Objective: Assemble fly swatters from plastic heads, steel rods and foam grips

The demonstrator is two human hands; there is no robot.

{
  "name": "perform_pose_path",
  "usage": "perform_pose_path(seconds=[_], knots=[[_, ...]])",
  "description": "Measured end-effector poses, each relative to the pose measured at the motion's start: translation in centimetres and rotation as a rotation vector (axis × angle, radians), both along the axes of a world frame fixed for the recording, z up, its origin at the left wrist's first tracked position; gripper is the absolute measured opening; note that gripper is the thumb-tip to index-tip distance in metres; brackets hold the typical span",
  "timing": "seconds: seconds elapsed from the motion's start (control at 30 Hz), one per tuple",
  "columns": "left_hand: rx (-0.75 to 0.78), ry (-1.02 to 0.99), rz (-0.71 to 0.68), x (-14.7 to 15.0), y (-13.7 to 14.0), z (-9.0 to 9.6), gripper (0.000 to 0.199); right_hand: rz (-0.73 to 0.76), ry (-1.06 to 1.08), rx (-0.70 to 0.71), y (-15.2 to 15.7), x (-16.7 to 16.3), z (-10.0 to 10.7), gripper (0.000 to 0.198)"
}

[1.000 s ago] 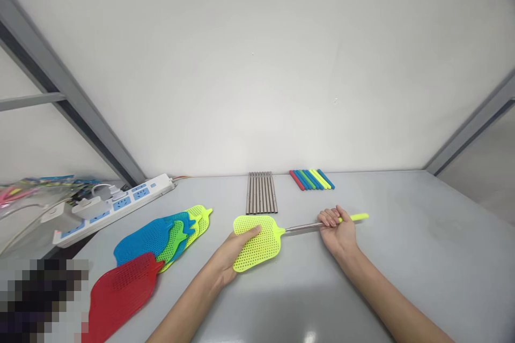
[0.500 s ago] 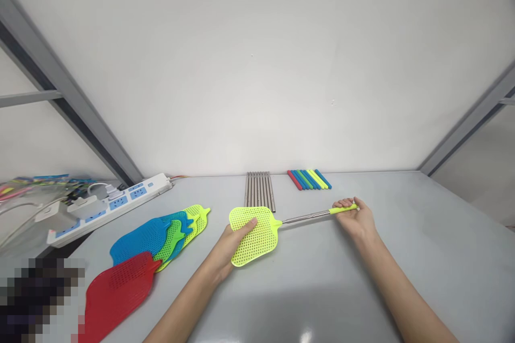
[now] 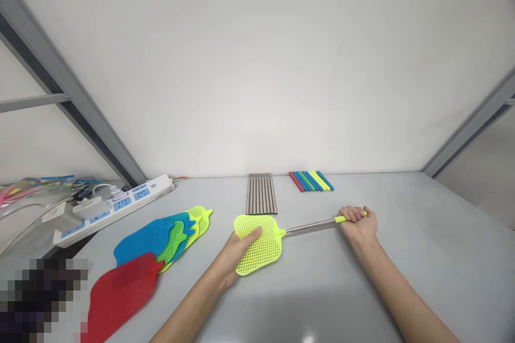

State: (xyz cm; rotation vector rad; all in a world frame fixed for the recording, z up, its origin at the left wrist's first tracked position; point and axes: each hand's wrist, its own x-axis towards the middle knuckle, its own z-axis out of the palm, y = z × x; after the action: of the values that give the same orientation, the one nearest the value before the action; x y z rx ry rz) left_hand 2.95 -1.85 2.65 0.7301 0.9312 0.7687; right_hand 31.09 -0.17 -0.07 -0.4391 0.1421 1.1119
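Left fingers (image 3: 254,233) and right fingers (image 3: 351,214) clamp one yellow swatter (image 3: 263,251); beyond them lie one red handle (image 3: 296,182) and two yellow handles (image 3: 321,180).

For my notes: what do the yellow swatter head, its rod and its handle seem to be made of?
Yellow swatter head: probably thin plastic, fairly matte, with moulded-looking holes and neck.
Rod: likely metal, smooth, going by its silvery sheen.
Handle: evenly yellow; plastic or rubber, but the right hand covers much of it, so I can't say which.
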Motion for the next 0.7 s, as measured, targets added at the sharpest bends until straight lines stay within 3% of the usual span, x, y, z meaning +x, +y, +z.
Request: perform_pose_path(seconds=[0.7], knots=[[-0.068, 0.005, 0.027, 0.0, -0.1, 0.0, 0.040, 0.131, -0.010, 0.121, -0.5, -2.7, -0.3, 0.025]])
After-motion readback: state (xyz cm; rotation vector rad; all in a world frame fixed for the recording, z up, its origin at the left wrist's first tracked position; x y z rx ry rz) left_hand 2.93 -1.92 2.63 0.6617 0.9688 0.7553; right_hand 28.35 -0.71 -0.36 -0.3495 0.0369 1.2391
